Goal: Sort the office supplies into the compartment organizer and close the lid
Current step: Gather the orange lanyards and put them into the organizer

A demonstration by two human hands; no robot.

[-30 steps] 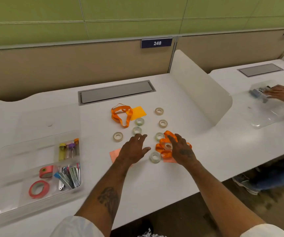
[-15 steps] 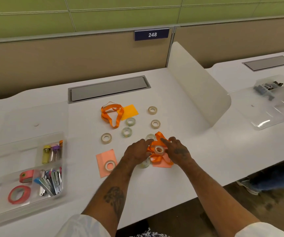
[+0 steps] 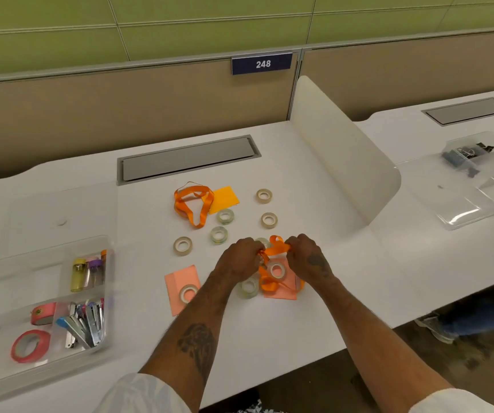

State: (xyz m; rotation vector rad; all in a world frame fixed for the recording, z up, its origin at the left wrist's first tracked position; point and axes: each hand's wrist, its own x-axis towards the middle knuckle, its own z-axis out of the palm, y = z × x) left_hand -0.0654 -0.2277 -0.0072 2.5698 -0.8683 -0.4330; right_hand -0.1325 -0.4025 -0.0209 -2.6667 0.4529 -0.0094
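My left hand and my right hand both pinch an orange ribbon in the middle of the white desk, lifting its top loop. A small tape roll rests on the ribbon's lower part, over a salmon paper. Several more small tape rolls lie around, such as one tape roll to the left. A second orange ribbon lies farther back beside an orange note. The clear compartment organizer stands at the left, its lid open behind it.
The organizer holds small bottles, staplers and red tape rolls. Another salmon paper carries a tape roll. A white divider bounds the desk on the right; beyond it stands another clear organizer. A grey cable hatch sits at the back.
Both hands came together on the near orange ribbon and closed on it, raising its top loop. The view shifted right, so the organizer now sits farther left.
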